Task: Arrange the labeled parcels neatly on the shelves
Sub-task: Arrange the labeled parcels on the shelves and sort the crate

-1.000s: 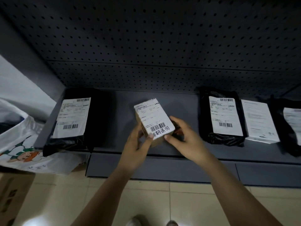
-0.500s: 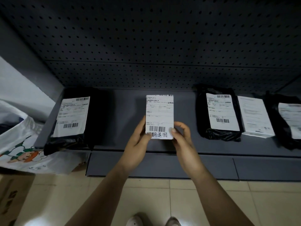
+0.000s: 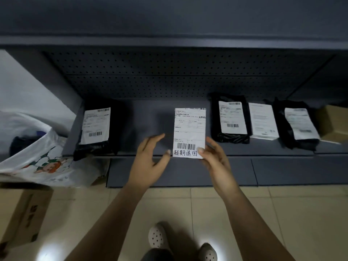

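Parcel (image 3: 189, 129) sits near the front edge of the shelf (image 3: 150, 117), midway along, label up. My right hand (image 3: 215, 159) pinches its near right corner; my left hand (image 3: 148, 161) is spread, thumb seemingly just touching. I should square it with the black parcel (image 3: 232, 117) beside, then release gently.
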### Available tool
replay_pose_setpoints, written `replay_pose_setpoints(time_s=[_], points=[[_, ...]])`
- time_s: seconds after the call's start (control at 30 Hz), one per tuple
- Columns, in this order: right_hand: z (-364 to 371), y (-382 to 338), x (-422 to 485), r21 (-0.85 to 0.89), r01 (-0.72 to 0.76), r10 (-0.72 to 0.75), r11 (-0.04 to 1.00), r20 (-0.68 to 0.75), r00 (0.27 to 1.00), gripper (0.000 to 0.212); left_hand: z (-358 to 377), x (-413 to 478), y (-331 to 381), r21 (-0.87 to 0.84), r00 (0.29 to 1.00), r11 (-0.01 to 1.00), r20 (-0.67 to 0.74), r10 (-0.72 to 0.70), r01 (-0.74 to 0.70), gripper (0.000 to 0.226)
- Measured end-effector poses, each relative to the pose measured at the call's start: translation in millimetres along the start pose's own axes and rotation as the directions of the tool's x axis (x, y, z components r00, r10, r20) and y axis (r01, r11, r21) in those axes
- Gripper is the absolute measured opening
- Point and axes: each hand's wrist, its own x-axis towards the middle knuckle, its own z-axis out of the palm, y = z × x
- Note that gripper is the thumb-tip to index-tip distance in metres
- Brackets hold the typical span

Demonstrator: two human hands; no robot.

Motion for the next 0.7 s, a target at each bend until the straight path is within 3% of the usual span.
replay_pose_setpoints(time_s=[0.1, 0.27, 0.53, 0.7], points=[[-12, -19, -36, -0.004, 0.010, -0.010, 1.000, 0.009, 1.000, 0.075, -12, -26, 27, 0.226, 0.989, 0.965, -0.022, 0.144, -0.135, 0.043], [-37, -46, -94, 0.010, 0.019, -0.019, 1.000, 0.031, 0.999, 0.068, -15, -83, 78, 0.455, 0.972, 0.868, -0.021, 0.236, -0.201, 0.042], [-102, -108, -182, 0.009, 0.161, -0.162, 0.987, 0.070, 0.984, 0.069, 9, -154, 170, 0.549, 0.902, 0.782, -0.109, 0.418, -0.296, 0.040], [-145, -172, -224, 0.064, 0.339, -0.339, 0.938, -0.022, 0.941, 0.061, 25, -164, 254, 0.559, 0.763, 0.677, -0.115, 0.636, -0.480, 0.036]])
